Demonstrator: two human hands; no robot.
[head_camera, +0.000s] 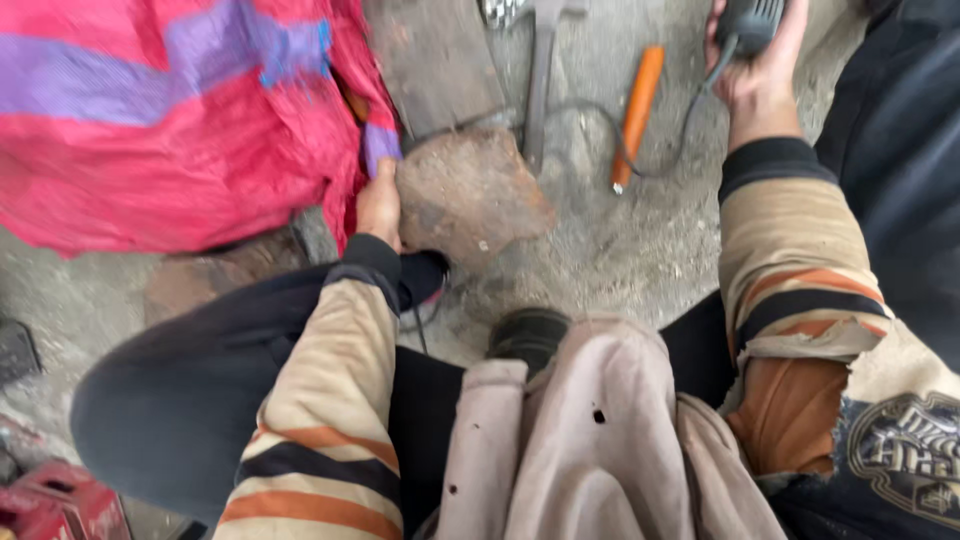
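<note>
Head view looks down on a person crouching over a dusty concrete floor (640, 250). Left hand (380, 200) is closed, its fingers pinching the edge of a big red woven sack (180, 170) that has purple bands and a crinkled, shiny plastic texture; the sack fills the upper left. Just beside this hand, touching it on the right, lies a flat rusty metal plate (470, 190) with an irregular, rough brown surface, near the middle of the floor. Right hand (755, 60) at the top right is wrapped around the dark grey body of a power tool (750, 20), from which a thin black cable (660, 150) curves down over the floor. An orange cylindrical handle (637, 110) lies slanted near this cable. Between it and the plate stands a long grey steel bar (540, 80), and a darker flat slab (435, 60) lies above the plate. Both sleeves are beige knit with orange and dark stripes; the right one is torn. A red metal object (50, 500) shows in the lower left corner.
</note>
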